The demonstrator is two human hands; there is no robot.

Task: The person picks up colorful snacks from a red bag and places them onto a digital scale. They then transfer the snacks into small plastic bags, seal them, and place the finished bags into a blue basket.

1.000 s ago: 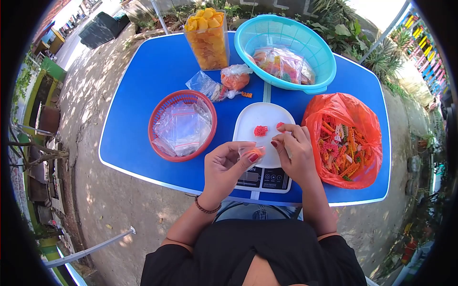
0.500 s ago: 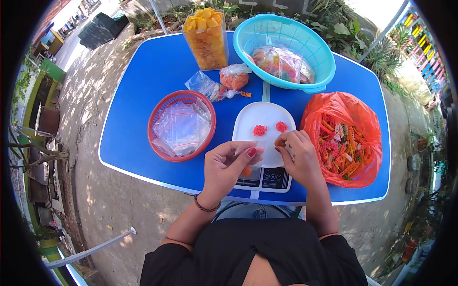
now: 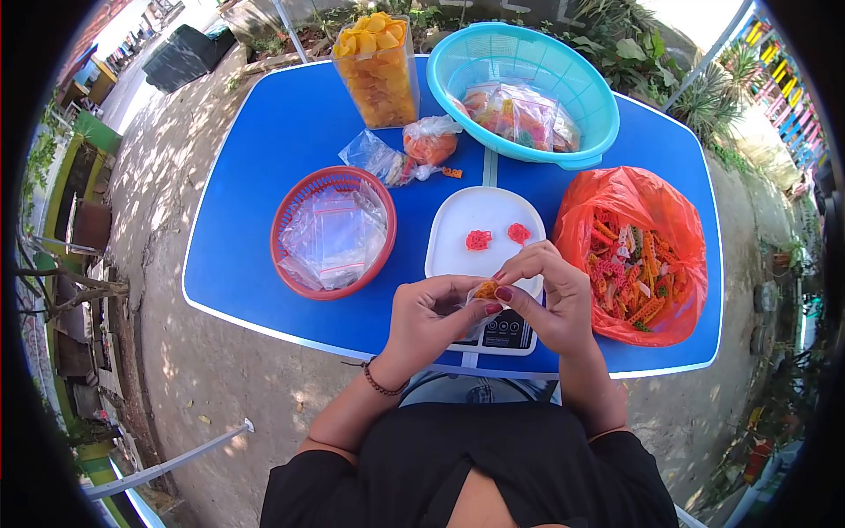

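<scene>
Both hands are together over the near edge of the white scale [image 3: 480, 233], low over the blue surface [image 3: 264, 158]. My left hand [image 3: 429, 321] has its grip closed around a small clear bag [image 3: 475, 310], fingers curled, thumb on top. My right hand [image 3: 547, 295] pinches an orange cracker [image 3: 485, 289] right at the bag's mouth, fingertips meeting the left thumb. Two red crackers [image 3: 498, 237] sit on the scale's tray, apart from each other, just beyond the hands. To the right, the orange bag [image 3: 616, 198] lies open with mixed coloured crackers inside, near my right wrist. To the left, the red basket [image 3: 295, 202] holds empty zip bags. Farther off, the teal basket [image 3: 458, 53] carries filled packets, a tall clear container [image 3: 378, 75] stands full of yellow chips, and a knotted packet [image 3: 431, 141] lies between them.
</scene>
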